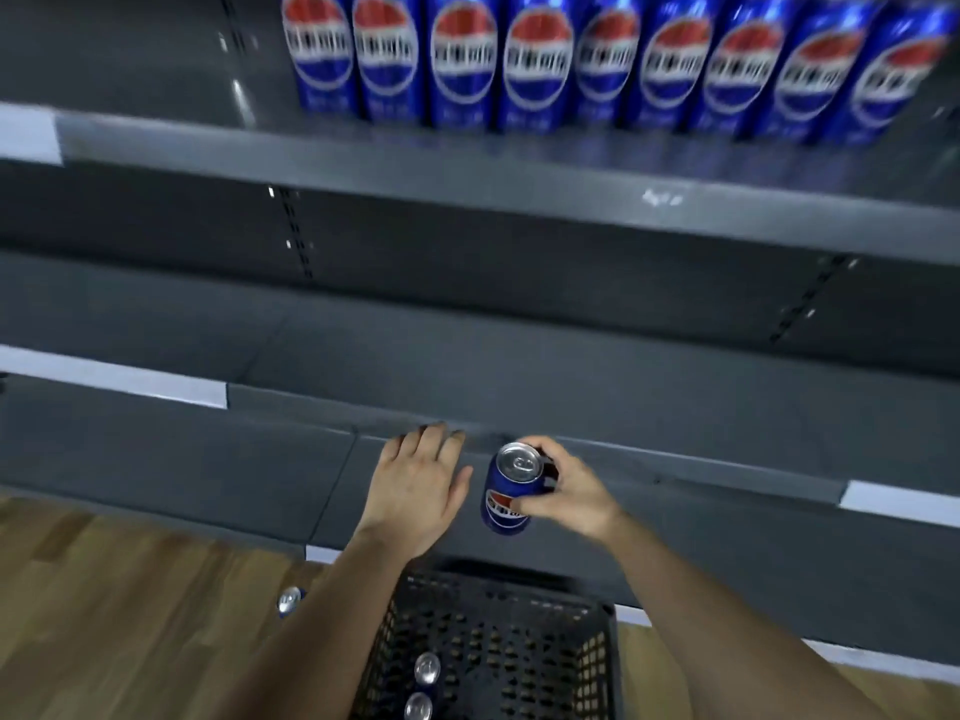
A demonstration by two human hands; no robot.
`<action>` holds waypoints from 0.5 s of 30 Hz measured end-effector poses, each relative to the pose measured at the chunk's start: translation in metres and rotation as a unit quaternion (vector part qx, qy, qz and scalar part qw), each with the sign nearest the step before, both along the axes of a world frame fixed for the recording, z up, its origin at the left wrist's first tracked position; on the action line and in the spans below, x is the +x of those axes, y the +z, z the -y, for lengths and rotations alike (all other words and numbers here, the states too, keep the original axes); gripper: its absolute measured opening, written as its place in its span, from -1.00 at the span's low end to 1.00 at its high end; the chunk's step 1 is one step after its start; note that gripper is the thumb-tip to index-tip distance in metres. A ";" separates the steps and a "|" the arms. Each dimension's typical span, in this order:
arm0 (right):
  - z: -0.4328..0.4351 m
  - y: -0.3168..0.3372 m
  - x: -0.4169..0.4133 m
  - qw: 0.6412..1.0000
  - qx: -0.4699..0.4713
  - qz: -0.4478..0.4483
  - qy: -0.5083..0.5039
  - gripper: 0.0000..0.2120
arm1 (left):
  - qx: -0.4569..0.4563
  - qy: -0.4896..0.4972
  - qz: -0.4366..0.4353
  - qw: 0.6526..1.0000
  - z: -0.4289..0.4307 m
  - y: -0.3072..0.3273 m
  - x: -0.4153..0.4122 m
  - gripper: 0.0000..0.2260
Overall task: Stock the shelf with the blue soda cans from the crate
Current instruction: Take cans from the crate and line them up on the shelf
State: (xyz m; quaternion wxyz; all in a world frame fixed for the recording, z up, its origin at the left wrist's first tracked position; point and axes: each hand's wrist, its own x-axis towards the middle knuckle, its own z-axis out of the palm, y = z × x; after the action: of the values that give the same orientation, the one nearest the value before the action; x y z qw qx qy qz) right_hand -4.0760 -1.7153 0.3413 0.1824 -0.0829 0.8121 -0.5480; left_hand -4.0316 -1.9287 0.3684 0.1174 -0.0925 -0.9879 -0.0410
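On shelf (467, 163): nine cans (537, 59) (right hand (566, 491): one can (511, 491)).

We can't read any text for certain. The row of tall blue metal soda cans (608, 65) on the upper grey metal shelf (363, 153) carries a round red, white and blue emblem per can, with dark lettering across the white band, blurred past reading. There's small pale print below each emblem, also blurred. The single blue soda can (506, 504) gripped by the right hand (566, 493) shows the same emblem. The letters on its middle band are partly covered by the thumb and too soft to make out. The white strips (114, 376) on the shelf edges look blank to us.
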 end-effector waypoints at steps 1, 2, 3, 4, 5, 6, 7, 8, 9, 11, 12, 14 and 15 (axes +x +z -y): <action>-0.002 0.023 -0.001 1.000 0.001 -0.008 0.000 -0.43 | 0.000 -0.003 -0.006 1.000 -0.002 0.021 -0.003 -0.57; -0.004 0.046 -0.003 1.000 0.001 -0.017 0.000 -0.44 | -0.001 -0.007 -0.014 1.000 -0.005 0.041 -0.007 -0.57; -0.005 0.069 -0.003 1.000 0.005 -0.024 0.001 -0.45 | 0.000 -0.012 -0.023 1.000 -0.006 0.061 -0.010 -0.57; -0.007 0.091 -0.004 0.999 0.007 -0.033 0.002 -0.46 | 0.002 -0.017 -0.034 0.999 -0.008 0.080 -0.014 -0.57; -0.008 0.112 -0.005 0.999 0.007 -0.041 0.002 -0.45 | 0.004 -0.022 -0.046 0.999 -0.009 0.099 -0.018 -0.57; -0.009 0.132 -0.006 0.999 0.005 -0.048 0.003 -0.45 | 0.007 -0.026 -0.060 0.998 -0.010 0.118 -0.021 -0.57; -0.010 0.151 -0.008 0.999 0.000 -0.053 0.006 -0.45 | 0.008 -0.030 -0.073 0.997 -0.011 0.136 -0.026 -0.57; -0.010 0.170 -0.009 0.998 -0.008 -0.057 0.010 -0.45 | 0.007 -0.033 -0.082 0.996 -0.011 0.154 -0.031 -0.57; -0.009 0.188 -0.011 0.998 -0.015 -0.061 0.015 -0.45 | 0.006 -0.034 -0.091 0.995 -0.011 0.171 -0.036 -0.57; -0.008 0.223 -0.013 0.997 -0.021 -0.075 0.027 -0.47 | 0.000 -0.035 -0.104 0.994 -0.011 0.201 -0.044 -0.55; -0.006 0.239 -0.014 0.996 -0.025 -0.083 0.031 -0.47 | -0.003 -0.035 -0.108 0.994 -0.009 0.214 -0.048 -0.54; -0.005 0.268 -0.016 0.994 -0.033 -0.096 0.032 -0.48 | -0.006 -0.038 -0.113 0.993 -0.006 0.234 -0.055 -0.53; -0.005 0.281 -0.017 0.994 -0.036 -0.101 0.030 -0.48 | -0.005 -0.039 -0.117 0.992 -0.004 0.243 -0.059 -0.53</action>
State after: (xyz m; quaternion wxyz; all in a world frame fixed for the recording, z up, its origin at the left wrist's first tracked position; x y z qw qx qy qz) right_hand -4.0929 -1.7105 0.6219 0.1128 -0.1689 0.8034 -0.5597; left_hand -4.0909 -1.9248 0.6110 0.2298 -0.1359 -0.9633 -0.0291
